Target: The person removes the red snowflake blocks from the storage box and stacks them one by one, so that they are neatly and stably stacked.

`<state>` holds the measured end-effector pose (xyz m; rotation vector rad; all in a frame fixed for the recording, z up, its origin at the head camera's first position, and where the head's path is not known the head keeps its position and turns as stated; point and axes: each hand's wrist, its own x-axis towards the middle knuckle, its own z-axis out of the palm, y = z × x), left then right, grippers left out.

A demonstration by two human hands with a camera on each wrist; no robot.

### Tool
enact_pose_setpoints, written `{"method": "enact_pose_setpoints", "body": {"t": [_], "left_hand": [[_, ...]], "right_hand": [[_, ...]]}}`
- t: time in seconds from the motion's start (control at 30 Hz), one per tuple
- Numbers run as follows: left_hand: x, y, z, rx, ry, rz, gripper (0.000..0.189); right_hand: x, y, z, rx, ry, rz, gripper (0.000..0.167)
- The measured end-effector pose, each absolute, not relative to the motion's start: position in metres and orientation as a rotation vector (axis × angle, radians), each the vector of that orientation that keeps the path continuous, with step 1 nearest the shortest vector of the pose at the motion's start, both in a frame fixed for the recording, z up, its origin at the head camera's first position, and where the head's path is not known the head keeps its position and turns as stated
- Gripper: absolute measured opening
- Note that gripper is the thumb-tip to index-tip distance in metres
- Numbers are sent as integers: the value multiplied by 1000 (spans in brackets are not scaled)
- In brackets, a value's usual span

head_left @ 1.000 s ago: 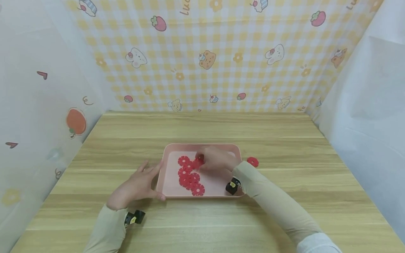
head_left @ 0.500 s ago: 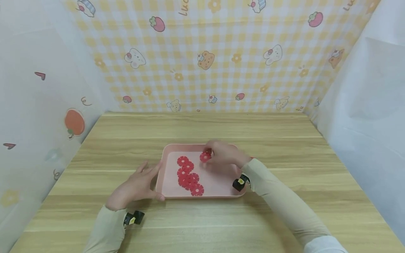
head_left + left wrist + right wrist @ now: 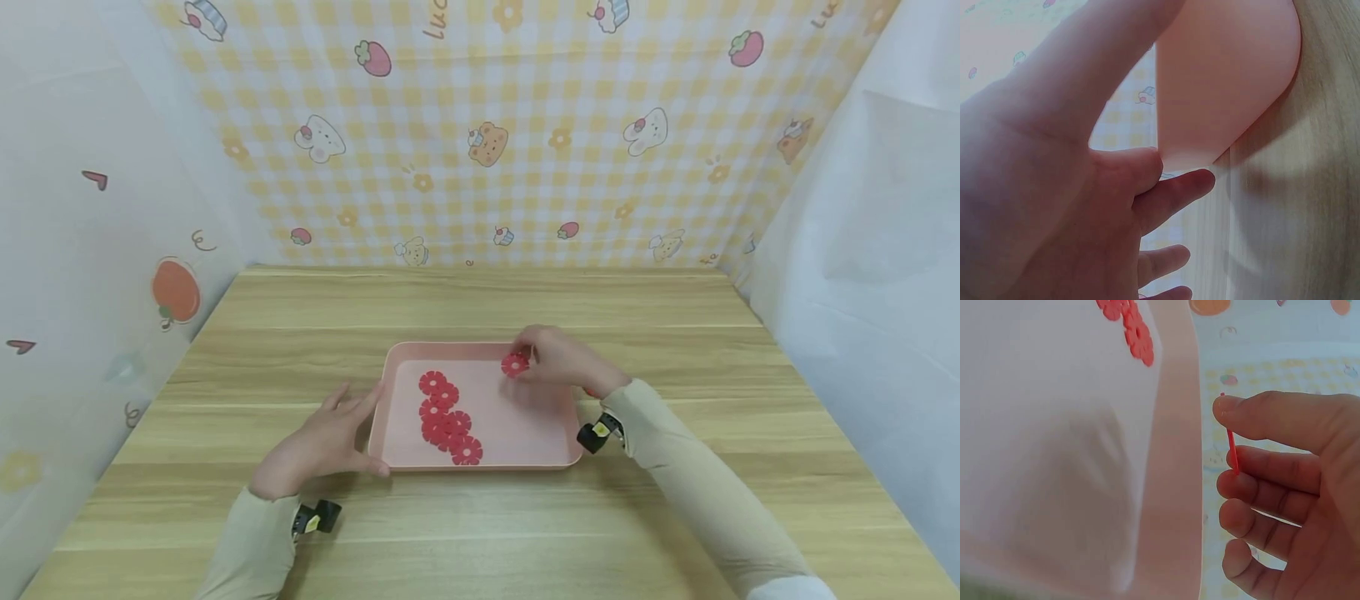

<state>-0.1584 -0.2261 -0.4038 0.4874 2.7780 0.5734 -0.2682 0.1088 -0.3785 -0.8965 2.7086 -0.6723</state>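
A pink shallow tray (image 3: 525,437) lies on the table, with several red slotted snowflake discs (image 3: 450,425) in a loose, overlapping cluster in its left half. My right hand (image 3: 562,358) is over the tray's back right part, pinching one red snowflake disc (image 3: 1233,450) between thumb and fingertips. Seen edge-on in the right wrist view, that disc is a thin red strip. At the tray's left side, my left hand (image 3: 322,446) rests with fingers spread and extended, thumb (image 3: 1097,69) along the front corner and fingertips at the left wall.
Another red disc (image 3: 590,392) lies right of the tray, mostly hidden behind the right wrist. The wooden table (image 3: 480,533) meets a yellow checked cloth backdrop (image 3: 450,200), with pale sheets at both sides.
My right hand has drawn one red disc away from the cluster, moving right and toward the tray's back edge. The left hand stays at the tray's side.
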Motion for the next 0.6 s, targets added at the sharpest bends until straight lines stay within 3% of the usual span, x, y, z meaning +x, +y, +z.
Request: {"method": "enact_pose_setpoints", "body": {"t": [0.6], "left_hand": [[-160,-225,-405,483,2772,576,121]], "right_hand": [[-259,167,-387,-779,2829,-737,31]]}}
